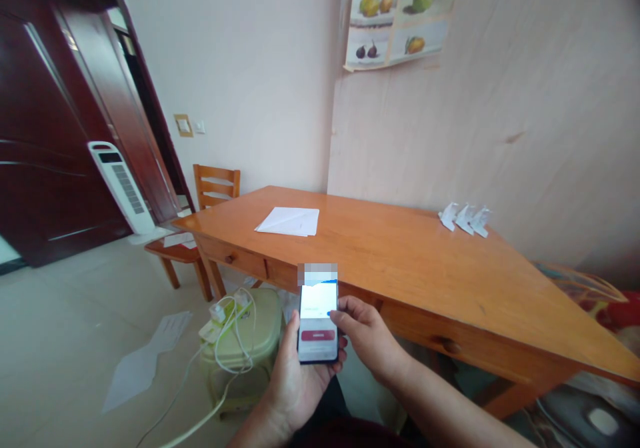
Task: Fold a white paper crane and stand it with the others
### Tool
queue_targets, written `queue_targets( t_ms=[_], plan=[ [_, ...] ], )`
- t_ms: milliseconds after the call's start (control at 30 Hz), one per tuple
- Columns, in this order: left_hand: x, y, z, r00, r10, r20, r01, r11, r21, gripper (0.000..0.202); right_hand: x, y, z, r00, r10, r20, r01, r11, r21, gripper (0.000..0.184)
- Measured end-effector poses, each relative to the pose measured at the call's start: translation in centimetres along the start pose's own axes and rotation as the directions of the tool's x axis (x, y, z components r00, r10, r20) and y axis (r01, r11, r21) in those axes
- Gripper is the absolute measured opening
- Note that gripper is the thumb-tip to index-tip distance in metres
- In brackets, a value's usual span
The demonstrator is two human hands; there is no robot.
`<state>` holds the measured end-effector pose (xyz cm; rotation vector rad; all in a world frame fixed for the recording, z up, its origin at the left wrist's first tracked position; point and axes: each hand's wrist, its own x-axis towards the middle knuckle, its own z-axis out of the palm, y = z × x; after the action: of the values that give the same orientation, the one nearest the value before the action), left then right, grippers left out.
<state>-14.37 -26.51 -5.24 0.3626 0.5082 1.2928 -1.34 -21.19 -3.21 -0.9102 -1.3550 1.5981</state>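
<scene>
A smartphone (pixel 319 325) with a lit screen is held upright in front of me, its top blurred out in blocks. The lower screen is grey with a dark red button. My left hand (pixel 300 385) wraps round it from below, thumb along the left edge and fingertips showing at the right edge. From the right, my right hand (pixel 367 335) reaches in with curled fingers at the phone's right side, its thumb tip on the screen. The phone is in front of the near edge of a wooden table (pixel 390 255).
White papers (pixel 289 221) and small white folded pieces (pixel 465 219) lie on the table. At left are a green stool (pixel 265 321) with cables and a power strip (pixel 220 321), papers (pixel 133 371) on the floor, a wooden chair (pixel 217 180) and a white tower unit (pixel 125 188).
</scene>
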Motion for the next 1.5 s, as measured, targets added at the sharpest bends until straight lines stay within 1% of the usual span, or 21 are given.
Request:
queue_targets(
  t_ms=[233,467,633,767,1033,1200,1433,1500],
  plan=[
    [-0.03,0.06,0.29,1.0,-0.008,-0.012,0.008,0.999,-0.047,0.05,-0.17,-0.03,-0.15,1.0,0.007,0.016,-0.008,1.0,0.023,0.027],
    [0.04,0.0,0.07,1.0,-0.017,-0.015,0.016,0.999,-0.045,0.052,-0.11,0.16,-0.17,0.999,0.034,0.039,-0.035,0.999,0.032,0.029],
    [0.24,-0.02,-0.23,1.0,-0.02,0.001,0.02,0.999,-0.043,0.053,-0.4,-0.37,0.03,0.999,0.016,0.03,-0.017,1.0,0.026,0.027],
    [0.41,-0.07,-0.41,1.0,-0.021,0.009,0.021,0.999,-0.034,0.055,-0.48,-0.62,0.05,0.999,0.027,0.034,-0.028,0.999,0.036,0.026],
    [0.4,-0.12,-0.44,0.999,-0.034,0.024,0.035,0.998,-0.05,0.056,-0.4,-0.15,-0.11,0.999,0.04,0.033,-0.042,0.996,0.078,0.024],
    [0.51,0.0,-0.5,0.999,-0.039,0.024,0.041,0.996,-0.078,0.054,-0.46,-0.04,0.05,0.998,0.052,0.026,-0.053,0.996,0.066,0.024],
    [0.45,0.03,-0.44,0.999,-0.045,0.016,0.046,0.997,-0.063,0.056,-0.55,-0.23,0.06,0.998,0.059,0.03,-0.062,0.993,0.101,0.024],
    [0.43,-0.03,-0.44,0.998,-0.058,0.011,0.059,0.997,-0.052,0.058,-0.41,-0.35,-0.09,0.999,0.043,0.011,-0.044,0.992,0.122,0.026]
  ],
)
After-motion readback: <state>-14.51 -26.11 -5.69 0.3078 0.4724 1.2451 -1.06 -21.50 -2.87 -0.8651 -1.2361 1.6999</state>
